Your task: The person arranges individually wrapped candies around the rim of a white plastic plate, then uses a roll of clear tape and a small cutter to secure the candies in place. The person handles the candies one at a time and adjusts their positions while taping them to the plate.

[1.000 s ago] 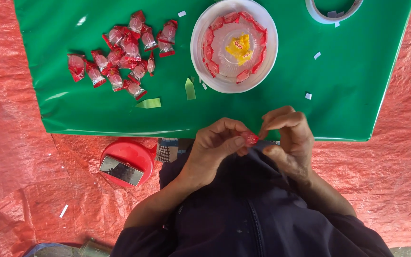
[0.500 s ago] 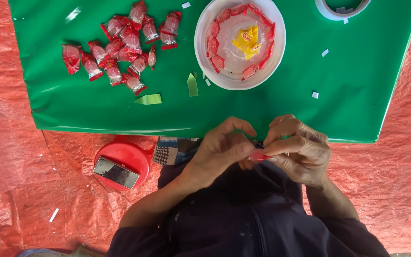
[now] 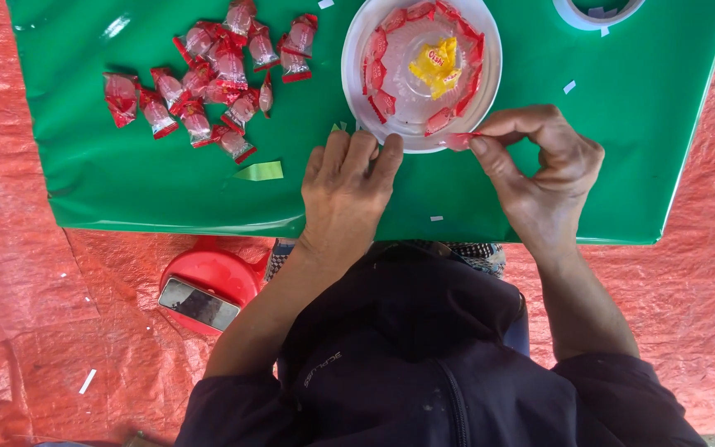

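Candy [image 3: 459, 141] pinched in R hand [image 3: 544, 178] grip at bowl [image 3: 356, 50] rim; L hand [image 3: 345, 194] flat, open.

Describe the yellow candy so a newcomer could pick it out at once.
On the green sheet sits a round white plate, its inside rim ringed with red wrapped candies. The yellow candy lies alone at the plate's centre, the only yellow wrapper among red ones.
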